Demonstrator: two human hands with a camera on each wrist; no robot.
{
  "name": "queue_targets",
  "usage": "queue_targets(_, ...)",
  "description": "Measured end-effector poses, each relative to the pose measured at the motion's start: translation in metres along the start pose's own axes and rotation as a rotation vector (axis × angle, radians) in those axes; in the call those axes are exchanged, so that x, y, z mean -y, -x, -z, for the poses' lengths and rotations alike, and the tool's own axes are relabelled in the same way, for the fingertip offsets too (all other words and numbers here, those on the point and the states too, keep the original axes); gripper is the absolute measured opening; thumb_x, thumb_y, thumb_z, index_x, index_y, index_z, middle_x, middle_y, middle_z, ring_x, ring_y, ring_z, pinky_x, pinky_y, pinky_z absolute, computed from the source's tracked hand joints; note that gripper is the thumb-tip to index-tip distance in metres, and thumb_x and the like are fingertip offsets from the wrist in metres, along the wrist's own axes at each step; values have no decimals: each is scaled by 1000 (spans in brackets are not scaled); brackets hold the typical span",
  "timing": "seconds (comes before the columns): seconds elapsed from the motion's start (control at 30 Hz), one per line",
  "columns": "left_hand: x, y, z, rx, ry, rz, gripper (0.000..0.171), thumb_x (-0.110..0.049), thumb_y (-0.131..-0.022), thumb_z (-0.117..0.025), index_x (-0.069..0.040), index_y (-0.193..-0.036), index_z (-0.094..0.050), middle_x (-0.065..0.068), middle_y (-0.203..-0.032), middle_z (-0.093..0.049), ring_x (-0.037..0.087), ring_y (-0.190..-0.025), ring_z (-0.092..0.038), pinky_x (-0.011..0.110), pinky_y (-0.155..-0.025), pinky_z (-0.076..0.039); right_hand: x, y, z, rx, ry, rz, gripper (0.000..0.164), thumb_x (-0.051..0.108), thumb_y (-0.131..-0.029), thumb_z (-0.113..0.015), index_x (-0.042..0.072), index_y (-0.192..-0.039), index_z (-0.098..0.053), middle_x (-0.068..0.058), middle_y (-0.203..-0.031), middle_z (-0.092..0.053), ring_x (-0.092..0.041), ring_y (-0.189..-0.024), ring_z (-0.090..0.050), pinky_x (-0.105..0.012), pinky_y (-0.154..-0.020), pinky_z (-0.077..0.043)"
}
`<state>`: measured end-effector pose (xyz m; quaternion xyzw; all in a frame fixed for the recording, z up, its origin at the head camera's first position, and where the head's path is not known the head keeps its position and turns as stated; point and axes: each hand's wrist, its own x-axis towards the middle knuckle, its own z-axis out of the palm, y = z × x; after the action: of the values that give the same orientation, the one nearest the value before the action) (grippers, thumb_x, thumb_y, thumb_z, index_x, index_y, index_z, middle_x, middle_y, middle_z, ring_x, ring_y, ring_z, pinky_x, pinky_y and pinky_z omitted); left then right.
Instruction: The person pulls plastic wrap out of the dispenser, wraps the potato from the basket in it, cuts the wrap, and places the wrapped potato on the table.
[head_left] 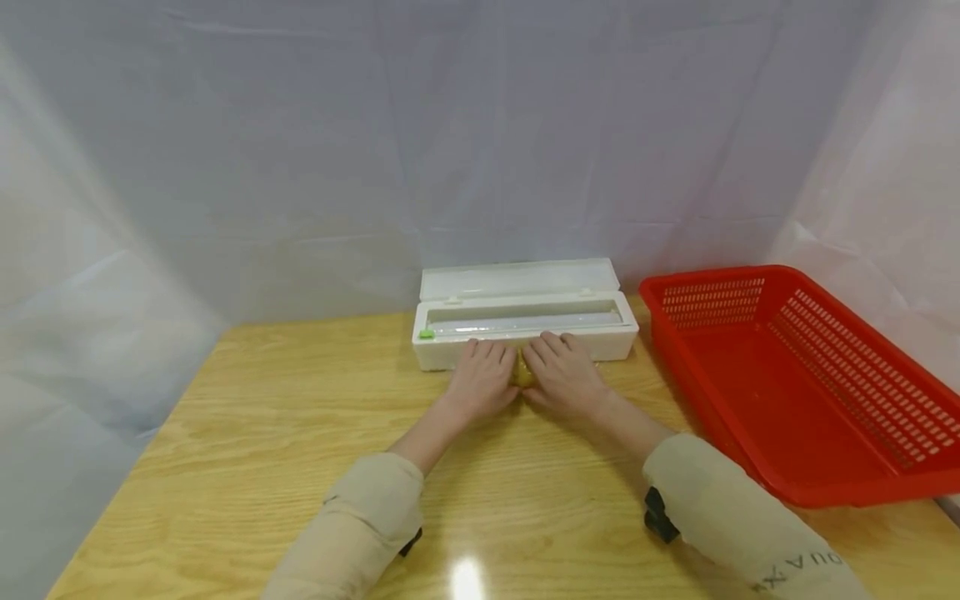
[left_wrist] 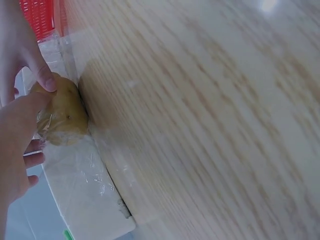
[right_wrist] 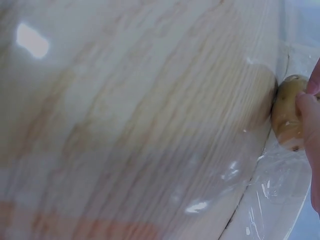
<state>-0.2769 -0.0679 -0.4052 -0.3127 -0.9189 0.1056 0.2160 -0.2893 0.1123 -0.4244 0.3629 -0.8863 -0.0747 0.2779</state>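
Observation:
A yellow-brown potato sits on the table against the front of a white cling film dispenser. My left hand grips it from the left, and my right hand from the right. Both thumbs meet on its near side, fingers curled toward the dispenser. In the left wrist view, clear cling film lies creased over the potato and spreads beyond it. The right wrist view has the right thumb pressing the potato, with shiny film around it. My palms hide much of it from above.
The dispenser's lid stands raised, with a film roll inside and a green slider at the left end. A red plastic basket is at the right of the wooden table. White sheeting hangs behind.

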Motion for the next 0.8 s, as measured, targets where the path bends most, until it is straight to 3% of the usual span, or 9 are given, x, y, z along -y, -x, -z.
queue_targets(0.27, 17, 4, 7, 12, 49, 68, 36, -37, -88, -55, -4, -102, -60, 9, -100, -62, 26, -98, -54, 42, -91, -38, -2, -2, 3, 17, -62, 25, 56, 51, -85, -56, 4, -115, -52, -11, -108, -53, -27, -103, -47, -41, -82, -40)
queue_targets(0.5, 39, 13, 12, -48, 87, 115, 32, -31, -86, -61, -2, -97, -60, 12, -96, -62, 29, -95, -54, 42, -88, -38, -4, -2, 4, 14, -81, 24, 54, 50, -83, -60, 5, -112, -53, -10, -107, -53, -26, -100, -49, -38, -78, -40)
queue_targets(0.8, 63, 23, 18, -50, 157, 187, 32, -26, -85, -63, 2, -101, -58, 15, -96, -61, 31, -93, -54, 45, -88, -40, -4, -2, 5, 57, -151, -62, 51, 48, -87, -57, 4, -112, -53, -11, -109, -53, -27, -103, -48, -41, -83, -41)
